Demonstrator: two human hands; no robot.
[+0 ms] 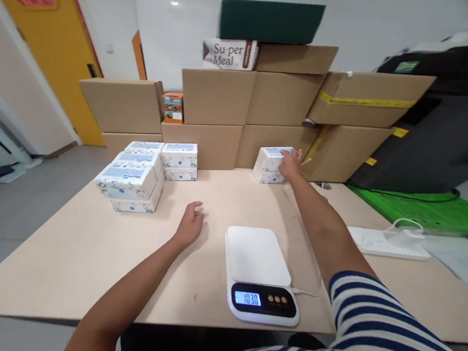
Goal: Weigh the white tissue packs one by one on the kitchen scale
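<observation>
My right hand [291,164] reaches far across the table and rests on the right side of a stack of two white tissue boxes [269,165], its fingers spread against the upper box. Resting on the tabletop to the left of the scale, my left hand [189,222] has loosely curled fingers and nothing in it. A white digital scale [258,271] sits near the front edge with a bare platform and a lit display reading 103.0. Several more white tissue boxes [143,173] are stacked at the far left of the light wooden table [80,256].
Brown cardboard boxes [252,107] form a wall along the table's far edge, topped by a "Su-per Meal" box [230,53] and a dark green board [271,20]. A white power strip [383,241] lies at the right. A yellow door [57,54] stands at the back left.
</observation>
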